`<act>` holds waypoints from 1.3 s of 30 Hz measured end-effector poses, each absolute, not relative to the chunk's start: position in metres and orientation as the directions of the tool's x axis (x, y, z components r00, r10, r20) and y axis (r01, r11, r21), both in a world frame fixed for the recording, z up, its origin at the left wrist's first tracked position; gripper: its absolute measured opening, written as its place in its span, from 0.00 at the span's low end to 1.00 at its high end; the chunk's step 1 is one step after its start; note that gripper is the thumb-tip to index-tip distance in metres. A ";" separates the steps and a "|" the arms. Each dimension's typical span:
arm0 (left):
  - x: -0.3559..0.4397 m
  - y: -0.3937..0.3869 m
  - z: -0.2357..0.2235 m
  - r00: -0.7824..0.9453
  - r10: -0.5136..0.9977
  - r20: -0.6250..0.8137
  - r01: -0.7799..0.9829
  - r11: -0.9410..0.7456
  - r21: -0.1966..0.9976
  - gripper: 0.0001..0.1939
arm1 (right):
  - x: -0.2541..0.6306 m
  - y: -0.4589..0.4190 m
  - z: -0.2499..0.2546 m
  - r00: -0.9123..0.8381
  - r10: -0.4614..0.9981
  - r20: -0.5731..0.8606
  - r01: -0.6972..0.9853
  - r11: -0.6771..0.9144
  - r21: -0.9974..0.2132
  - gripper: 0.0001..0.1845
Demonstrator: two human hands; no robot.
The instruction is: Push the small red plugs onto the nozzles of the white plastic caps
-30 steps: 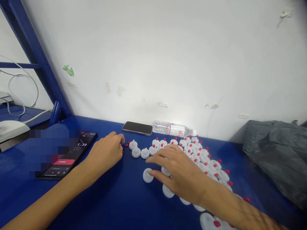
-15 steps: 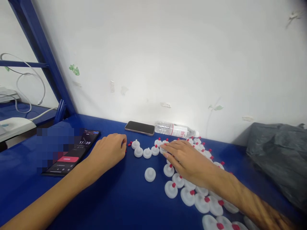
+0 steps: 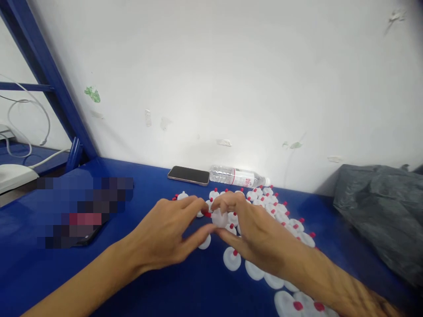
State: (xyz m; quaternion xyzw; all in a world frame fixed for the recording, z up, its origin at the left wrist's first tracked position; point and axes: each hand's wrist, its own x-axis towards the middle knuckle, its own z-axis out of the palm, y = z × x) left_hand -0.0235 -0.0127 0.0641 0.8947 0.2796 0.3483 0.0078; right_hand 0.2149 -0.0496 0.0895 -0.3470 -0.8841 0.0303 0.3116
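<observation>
My left hand is curled in front of me, its thumb and fingers closing on a small red cap. My right hand meets it and grips a translucent white round plastic piece by its rim. The cap sits at the side of this piece facing my left hand; whether it is on the nozzle I cannot tell. Behind the hands lies an uncapped white piece with a bare nozzle, loose red caps beside it. Another white piece is partly hidden below my left thumb.
Several white pieces with red caps spread over the blue table at right. A phone and a water bottle lie by the wall. A dark plastic bag is at right, a partly blurred phone at left.
My right hand has lifted a white piece from the group and turned inward. My left hand has moved right with a red cap, and the two hands now meet. The view has shifted slightly.
</observation>
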 end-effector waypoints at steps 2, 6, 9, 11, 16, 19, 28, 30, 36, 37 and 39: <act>-0.019 -0.018 0.061 0.625 0.450 0.638 0.457 -0.873 0.168 0.11 | 0.214 -0.052 0.090 -0.597 0.586 0.548 0.560 0.793 -0.238 0.19; -0.015 -0.022 0.061 0.633 0.480 0.607 0.344 -0.877 0.335 0.15 | 0.211 -0.054 0.095 -0.620 0.516 0.591 0.537 0.828 -0.161 0.14; -0.021 -0.017 0.069 0.455 0.690 0.563 0.418 -0.724 0.549 0.23 | 0.214 -0.050 0.098 -0.631 0.491 0.601 0.581 0.812 -0.054 0.11; -0.029 -0.008 0.077 0.232 0.827 0.512 0.559 -0.544 0.626 0.25 | 0.219 -0.045 0.099 -0.600 0.550 0.581 0.664 0.747 -0.021 0.12; -0.051 0.020 0.083 0.073 0.910 0.407 0.819 -0.288 0.497 0.21 | 0.229 -0.030 0.096 -0.583 0.669 0.461 0.725 0.685 -0.077 0.09; -0.054 0.027 0.075 0.110 0.955 0.275 0.908 -0.209 0.363 0.16 | 0.224 -0.027 0.087 -0.645 0.607 0.465 0.663 0.746 -0.054 0.07; -0.058 0.028 0.066 0.146 0.984 0.106 0.968 -0.164 0.189 0.13 | 0.222 -0.036 0.079 -0.721 0.521 0.457 0.588 0.809 0.004 0.15; -0.059 0.029 0.065 0.154 0.984 0.090 0.970 -0.168 0.176 0.13 | 0.225 -0.034 0.081 -0.723 0.554 0.413 0.596 0.802 -0.033 0.16; -0.060 0.032 0.060 0.145 0.988 0.062 0.977 -0.152 0.148 0.14 | 0.235 -0.024 0.081 -0.594 0.711 0.377 0.739 0.667 -0.094 0.20; -0.059 0.032 0.060 0.141 0.988 0.064 0.978 -0.149 0.146 0.14 | 0.236 -0.023 0.079 -0.603 0.717 0.349 0.743 0.664 -0.080 0.22; -0.059 0.032 0.060 0.136 0.988 0.075 0.978 -0.146 0.146 0.14 | 0.236 -0.021 0.076 -0.638 0.726 0.256 0.739 0.671 -0.059 0.25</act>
